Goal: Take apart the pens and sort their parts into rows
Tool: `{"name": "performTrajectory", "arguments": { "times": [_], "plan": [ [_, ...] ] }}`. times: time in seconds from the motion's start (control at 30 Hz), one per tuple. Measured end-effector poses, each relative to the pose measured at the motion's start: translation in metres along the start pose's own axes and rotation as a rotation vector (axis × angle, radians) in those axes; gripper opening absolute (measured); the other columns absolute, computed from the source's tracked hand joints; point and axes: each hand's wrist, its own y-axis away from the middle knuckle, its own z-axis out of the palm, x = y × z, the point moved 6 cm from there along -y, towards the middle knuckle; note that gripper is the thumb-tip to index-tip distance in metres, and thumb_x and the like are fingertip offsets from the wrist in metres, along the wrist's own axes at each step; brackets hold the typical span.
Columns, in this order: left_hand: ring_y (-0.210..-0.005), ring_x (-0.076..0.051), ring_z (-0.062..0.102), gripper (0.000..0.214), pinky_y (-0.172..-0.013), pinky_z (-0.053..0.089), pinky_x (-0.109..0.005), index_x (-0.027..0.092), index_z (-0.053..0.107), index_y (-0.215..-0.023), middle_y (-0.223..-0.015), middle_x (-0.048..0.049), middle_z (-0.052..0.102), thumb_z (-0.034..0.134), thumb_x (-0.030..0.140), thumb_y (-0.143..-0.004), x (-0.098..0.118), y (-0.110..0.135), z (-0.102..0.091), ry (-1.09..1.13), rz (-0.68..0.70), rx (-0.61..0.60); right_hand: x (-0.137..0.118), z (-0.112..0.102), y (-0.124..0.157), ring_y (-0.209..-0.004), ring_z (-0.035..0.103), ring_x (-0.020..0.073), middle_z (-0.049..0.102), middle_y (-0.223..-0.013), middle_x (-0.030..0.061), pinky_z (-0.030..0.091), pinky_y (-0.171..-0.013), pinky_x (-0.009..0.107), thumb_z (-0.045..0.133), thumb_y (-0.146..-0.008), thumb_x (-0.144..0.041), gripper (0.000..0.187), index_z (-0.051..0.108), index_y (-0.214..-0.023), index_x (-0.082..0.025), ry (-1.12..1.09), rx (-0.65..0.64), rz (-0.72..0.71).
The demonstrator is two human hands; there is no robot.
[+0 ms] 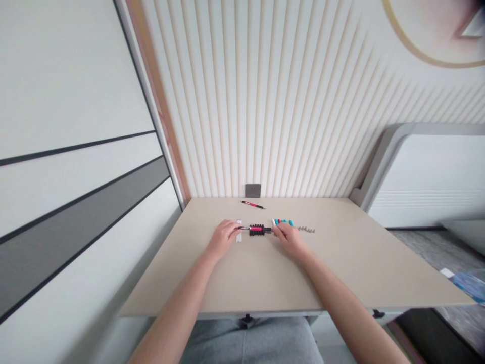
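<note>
A red and black pen [256, 228] lies level between my hands, just above a group of small black pieces [257, 233]. My left hand [223, 237] pinches the pen's left end. My right hand [290, 239] has its fingers closed at the black right end of the pen; the fingertips are too small to make out fully. Under the left fingertips, white strips [238, 237] lie on the table. Several white, red and teal pen-like tubes [282, 221] are partly hidden behind the right hand. A row of small grey pieces [306, 229] runs to its right.
A second red and black pen [253, 205] lies farther back on the beige table [227, 283], near a dark wall socket [252, 190]. A white cabinet [76, 202] stands at the left, and a grey headboard [424, 172] at the right.
</note>
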Motion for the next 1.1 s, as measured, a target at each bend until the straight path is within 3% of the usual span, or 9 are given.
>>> {"name": "performTrajectory", "arguments": {
  "times": [0.3, 0.43, 0.57, 0.67, 0.73, 0.83, 0.9, 0.97, 1.1],
  "plan": [
    [-0.081, -0.019, 0.057, 0.027, -0.078, 0.046, -0.034, 0.019, 0.069, -0.094, -0.081, -0.0052, 0.067, 0.049, 0.037, -0.097, 0.003, -0.001, 0.005, -0.042, 0.036, -0.076, -0.001, -0.007, -0.001, -0.077, 0.059, 0.0188, 0.066, -0.078, 0.0042, 0.044, -0.076, 0.030, 0.040, -0.097, -0.033, 0.031, 0.063, -0.079, -0.021, -0.007, 0.030, 0.001],
    [-0.080, -0.019, 0.055, 0.030, -0.077, 0.045, -0.033, 0.018, 0.068, -0.092, -0.081, -0.0055, 0.067, 0.047, 0.039, -0.097, 0.003, -0.001, 0.004, -0.045, 0.031, -0.063, 0.000, -0.008, 0.001, -0.081, 0.060, 0.0199, 0.066, -0.085, 0.0044, 0.046, -0.076, 0.031, 0.050, -0.092, -0.036, 0.019, 0.064, -0.089, -0.023, -0.019, 0.073, 0.022],
    [-0.081, -0.019, 0.055, 0.030, -0.078, 0.045, -0.034, 0.019, 0.068, -0.096, -0.085, -0.0060, 0.068, 0.046, 0.039, -0.098, 0.002, -0.001, 0.001, -0.027, 0.011, -0.022, -0.001, -0.004, 0.002, -0.087, 0.061, 0.0199, 0.068, -0.095, 0.0060, 0.046, -0.082, 0.032, 0.048, -0.094, -0.039, 0.029, 0.061, -0.112, -0.022, -0.050, 0.048, 0.018],
    [-0.081, -0.019, 0.055, 0.030, -0.077, 0.045, -0.033, 0.019, 0.068, -0.096, -0.085, -0.0062, 0.068, 0.046, 0.039, -0.098, 0.003, -0.001, 0.000, -0.023, 0.021, -0.018, 0.002, 0.000, 0.001, -0.086, 0.061, 0.0198, 0.068, -0.088, 0.0058, 0.045, -0.085, 0.034, 0.035, -0.099, -0.037, 0.034, 0.066, -0.099, -0.023, -0.035, -0.004, 0.030],
    [-0.080, -0.019, 0.055, 0.030, -0.076, 0.045, -0.033, 0.019, 0.068, -0.096, -0.084, -0.0058, 0.068, 0.046, 0.039, -0.098, 0.004, -0.001, 0.001, -0.029, 0.028, -0.027, 0.004, 0.002, 0.000, -0.083, 0.060, 0.0196, 0.068, -0.083, 0.0049, 0.044, -0.084, 0.033, 0.037, -0.098, -0.036, 0.035, 0.066, -0.086, -0.022, -0.031, -0.015, 0.026],
    [-0.080, -0.019, 0.055, 0.029, -0.075, 0.045, -0.032, 0.020, 0.068, -0.096, -0.083, -0.0052, 0.068, 0.047, 0.039, -0.097, 0.004, -0.001, 0.003, -0.035, 0.034, -0.046, 0.007, 0.000, 0.000, -0.079, 0.059, 0.0190, 0.067, -0.085, 0.0039, 0.046, -0.077, 0.031, 0.050, -0.091, -0.038, 0.022, 0.065, -0.093, -0.022, -0.059, 0.025, 0.045],
    [-0.080, -0.019, 0.056, 0.028, -0.076, 0.045, -0.032, 0.020, 0.068, -0.096, -0.083, -0.0054, 0.068, 0.048, 0.038, -0.097, 0.003, -0.001, 0.003, -0.031, 0.030, -0.041, 0.007, -0.001, 0.001, -0.079, 0.059, 0.0189, 0.067, -0.088, 0.0041, 0.046, -0.076, 0.031, 0.055, -0.089, -0.040, 0.024, 0.064, -0.102, -0.022, -0.081, 0.048, 0.068],
    [-0.081, -0.019, 0.056, 0.027, -0.076, 0.045, -0.032, 0.020, 0.069, -0.096, -0.085, -0.0059, 0.067, 0.048, 0.037, -0.097, 0.002, -0.001, 0.002, -0.024, 0.022, -0.026, 0.006, -0.001, 0.001, -0.080, 0.060, 0.0187, 0.068, -0.090, 0.0045, 0.045, -0.077, 0.031, 0.050, -0.091, -0.041, 0.027, 0.064, -0.104, -0.022, -0.095, 0.037, 0.072],
    [-0.082, -0.019, 0.056, 0.027, -0.076, 0.046, -0.032, 0.019, 0.069, -0.097, -0.085, -0.0062, 0.067, 0.049, 0.038, -0.097, 0.000, 0.000, 0.002, -0.015, 0.022, -0.019, 0.003, 0.002, 0.001, -0.078, 0.059, 0.0180, 0.067, -0.081, 0.0037, 0.043, -0.079, 0.031, 0.036, -0.098, -0.039, 0.038, 0.066, -0.085, -0.022, -0.104, -0.036, 0.042]
  ]
}}
